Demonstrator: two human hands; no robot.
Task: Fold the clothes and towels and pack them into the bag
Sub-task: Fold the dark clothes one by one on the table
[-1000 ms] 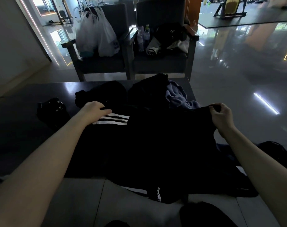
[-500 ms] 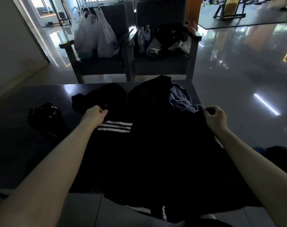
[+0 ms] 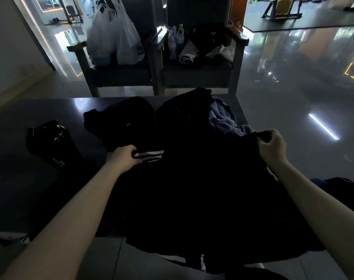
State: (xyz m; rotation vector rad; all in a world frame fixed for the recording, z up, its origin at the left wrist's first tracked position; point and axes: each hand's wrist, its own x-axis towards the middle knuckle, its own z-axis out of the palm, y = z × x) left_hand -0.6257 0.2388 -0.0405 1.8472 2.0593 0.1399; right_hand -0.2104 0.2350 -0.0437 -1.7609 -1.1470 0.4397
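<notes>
A large black garment (image 3: 202, 195) with three white stripes lies spread over the dark table (image 3: 20, 188) and hangs off its near edge. My left hand (image 3: 122, 157) grips its far left corner right at the stripes. My right hand (image 3: 272, 147) pinches its far right corner, lifted slightly. Behind it lie a heap of black clothes (image 3: 129, 118) and a grey-blue towel (image 3: 222, 119). A dark bag (image 3: 346, 190) shows at the right edge, low beside the table.
A black shaker bottle (image 3: 50, 142) lies on its side at the table's left. Two dark armchairs stand beyond the table, one bearing white plastic bags (image 3: 115, 39), the other bottles (image 3: 175, 40) and clothes. Glossy floor stretches to the right.
My left hand has closed onto the striped corner, and both hands have drawn the garment's far edge slightly nearer. The view has tilted a little.
</notes>
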